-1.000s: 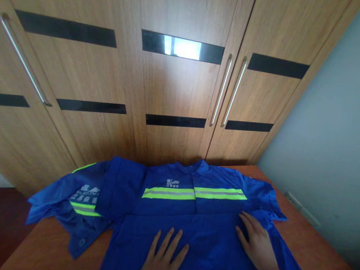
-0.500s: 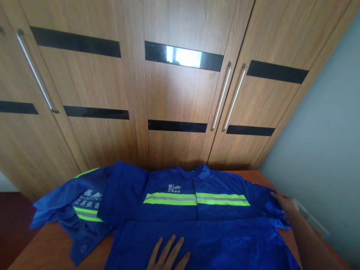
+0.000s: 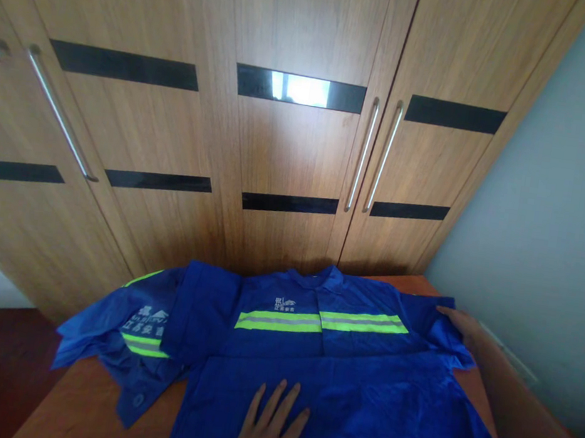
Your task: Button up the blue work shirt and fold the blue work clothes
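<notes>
A blue work jacket (image 3: 276, 342) lies spread out, its collar toward the wardrobe. A yellow-green and silver reflective band crosses its chest, with a white print above the band. Plain blue cloth (image 3: 379, 417) covers its lower part; whether this is a fold of the jacket or another garment I cannot tell. My left hand (image 3: 268, 428) rests flat on this cloth, fingers spread. At the far right, my right hand (image 3: 459, 326) grips the jacket's sleeve near its end; most of its fingers are hidden.
Another blue garment (image 3: 140, 350) with reflective strips and white lettering lies crumpled at the left, partly under the jacket's sleeve. Both lie on a brown wooden surface (image 3: 80, 399). Behind stands a wooden wardrobe (image 3: 290, 154) with metal handles. A pale wall (image 3: 549, 231) borders the right side.
The sleeve end at the right has shifted slightly and its upper corner now shows past my right hand's fingers. My left hand stays in place on the cloth.
</notes>
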`<move>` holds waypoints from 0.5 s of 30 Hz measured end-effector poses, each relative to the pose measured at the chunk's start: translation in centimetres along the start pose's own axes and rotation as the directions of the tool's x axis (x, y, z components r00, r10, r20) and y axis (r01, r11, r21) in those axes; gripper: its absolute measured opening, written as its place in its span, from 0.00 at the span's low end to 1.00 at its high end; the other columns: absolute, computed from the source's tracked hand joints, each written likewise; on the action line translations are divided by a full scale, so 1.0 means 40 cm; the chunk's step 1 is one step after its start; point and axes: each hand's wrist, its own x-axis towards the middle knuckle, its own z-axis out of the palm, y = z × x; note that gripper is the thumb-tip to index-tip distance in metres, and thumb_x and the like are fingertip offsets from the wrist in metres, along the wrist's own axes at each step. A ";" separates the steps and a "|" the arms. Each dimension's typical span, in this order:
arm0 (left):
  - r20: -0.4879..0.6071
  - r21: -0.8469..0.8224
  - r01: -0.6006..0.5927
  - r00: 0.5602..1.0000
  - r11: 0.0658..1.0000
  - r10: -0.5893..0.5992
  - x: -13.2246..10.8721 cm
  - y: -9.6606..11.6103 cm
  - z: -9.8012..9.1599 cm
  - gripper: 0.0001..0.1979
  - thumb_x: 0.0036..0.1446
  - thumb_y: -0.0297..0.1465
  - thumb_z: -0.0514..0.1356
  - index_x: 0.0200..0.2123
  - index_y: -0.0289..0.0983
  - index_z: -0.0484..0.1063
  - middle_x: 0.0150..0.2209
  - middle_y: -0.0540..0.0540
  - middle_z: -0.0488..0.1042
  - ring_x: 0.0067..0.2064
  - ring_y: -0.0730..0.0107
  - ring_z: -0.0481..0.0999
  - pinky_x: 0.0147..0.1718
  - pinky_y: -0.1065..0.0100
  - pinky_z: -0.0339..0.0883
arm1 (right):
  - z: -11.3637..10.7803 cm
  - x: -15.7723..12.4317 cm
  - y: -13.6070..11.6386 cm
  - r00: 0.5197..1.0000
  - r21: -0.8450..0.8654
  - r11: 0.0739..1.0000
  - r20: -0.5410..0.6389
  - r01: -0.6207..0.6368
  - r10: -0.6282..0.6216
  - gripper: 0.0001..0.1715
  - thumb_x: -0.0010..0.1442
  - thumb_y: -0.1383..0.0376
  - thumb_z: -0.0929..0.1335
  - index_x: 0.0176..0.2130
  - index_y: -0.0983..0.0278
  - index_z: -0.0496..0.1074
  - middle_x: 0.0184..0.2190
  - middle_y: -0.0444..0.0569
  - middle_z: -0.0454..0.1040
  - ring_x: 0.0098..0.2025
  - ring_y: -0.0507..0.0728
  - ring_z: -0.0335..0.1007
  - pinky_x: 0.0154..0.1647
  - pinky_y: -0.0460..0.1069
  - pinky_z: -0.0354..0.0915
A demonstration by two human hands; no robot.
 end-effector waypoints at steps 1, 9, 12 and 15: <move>-0.002 -0.001 0.003 1.000 1.000 -0.003 0.000 0.000 0.002 0.38 0.57 0.58 0.47 0.66 0.46 0.51 0.65 0.42 0.58 0.63 0.51 0.59 0.59 0.51 0.47 | -0.001 -0.003 -0.007 1.000 -0.009 1.000 0.023 0.009 -0.009 0.22 0.59 0.52 0.63 0.30 0.67 0.76 0.23 0.55 0.78 0.27 0.59 0.75 0.31 0.52 0.71; -0.027 -0.032 0.020 0.999 0.999 -0.021 -0.005 0.006 0.017 0.40 0.55 0.57 0.52 0.66 0.46 0.51 0.66 0.42 0.57 0.64 0.51 0.56 0.63 0.50 0.39 | 0.024 -0.199 -0.089 0.865 -0.230 0.851 0.308 0.472 -0.396 0.24 0.64 0.56 0.58 0.56 0.56 0.68 0.55 0.49 0.72 0.55 0.61 0.69 0.56 0.55 0.64; -0.020 -0.037 0.037 0.999 0.999 -0.038 -0.006 0.011 0.015 0.40 0.54 0.56 0.54 0.66 0.47 0.50 0.66 0.42 0.55 0.64 0.51 0.55 0.63 0.49 0.36 | 0.078 -0.321 -0.089 0.737 -0.333 0.665 0.414 0.669 -0.534 0.27 0.64 0.58 0.59 0.61 0.56 0.63 0.61 0.48 0.65 0.64 0.63 0.56 0.64 0.62 0.53; 0.009 -0.056 0.049 0.999 0.997 -0.048 -0.005 0.013 0.011 0.40 0.54 0.55 0.54 0.66 0.47 0.50 0.66 0.43 0.55 0.64 0.50 0.56 0.63 0.48 0.38 | 0.122 -0.391 -0.071 0.743 -0.401 0.631 0.448 0.664 -0.497 0.27 0.66 0.56 0.57 0.62 0.55 0.62 0.63 0.48 0.60 0.66 0.64 0.52 0.64 0.68 0.47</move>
